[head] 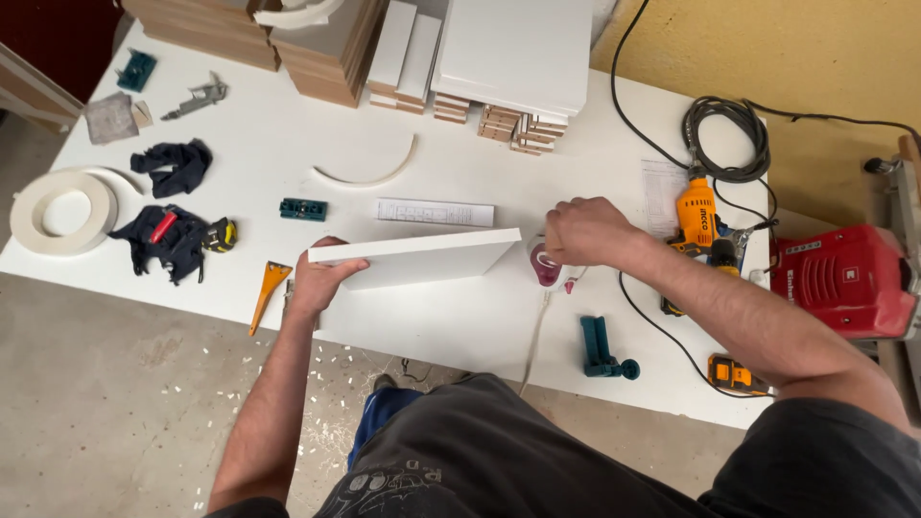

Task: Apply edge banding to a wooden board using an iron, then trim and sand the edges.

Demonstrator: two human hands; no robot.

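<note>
Left hand [318, 278] clamped on left end of white panel [422, 257], held on edge above white table [460, 326]; right hand [585, 232] closed around pink iron [547, 266] at panel's right end

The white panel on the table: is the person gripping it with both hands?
No. Only the left hand grips the white panel; the right hand rests on a small iron at its other end.

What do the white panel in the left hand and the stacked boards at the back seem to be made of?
White panel: probably laminated board, judging by its smooth matte white face and edge. Stacked boards: likely MDF or chipboard, with bare brown edges showing.
</note>
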